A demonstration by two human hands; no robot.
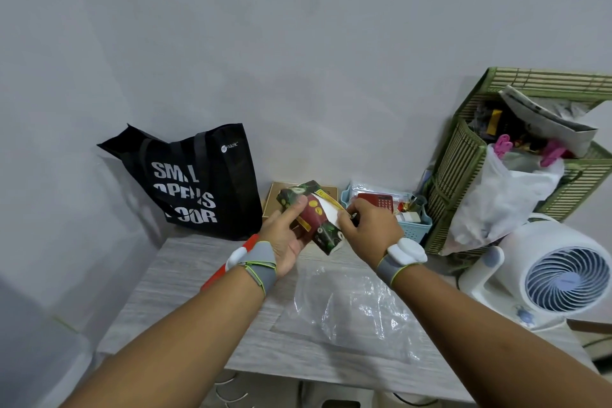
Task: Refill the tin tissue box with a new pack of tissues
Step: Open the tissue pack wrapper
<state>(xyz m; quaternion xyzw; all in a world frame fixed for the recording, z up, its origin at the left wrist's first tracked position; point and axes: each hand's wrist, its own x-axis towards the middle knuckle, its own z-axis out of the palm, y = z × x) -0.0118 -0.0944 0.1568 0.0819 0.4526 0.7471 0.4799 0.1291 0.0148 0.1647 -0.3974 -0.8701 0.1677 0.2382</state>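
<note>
A pack of tissues point(314, 215) in a dark green and red printed wrapper is held up above the table, tilted. My left hand point(286, 235) grips it from below and the left, thumb across its front. My right hand point(367, 225) pinches the white tissue or torn wrapper edge point(332, 210) at the pack's right side. Behind the pack lies a tan box point(276, 194), partly hidden; I cannot tell whether it is the tin tissue box.
A crumpled clear plastic bag point(351, 305) lies on the grey wood-grain table point(185, 278). A black tote bag point(195, 182) leans on the wall at left. At right stand a blue basket point(414, 225), a bamboo hamper point(463, 159) and a white fan point(559, 275).
</note>
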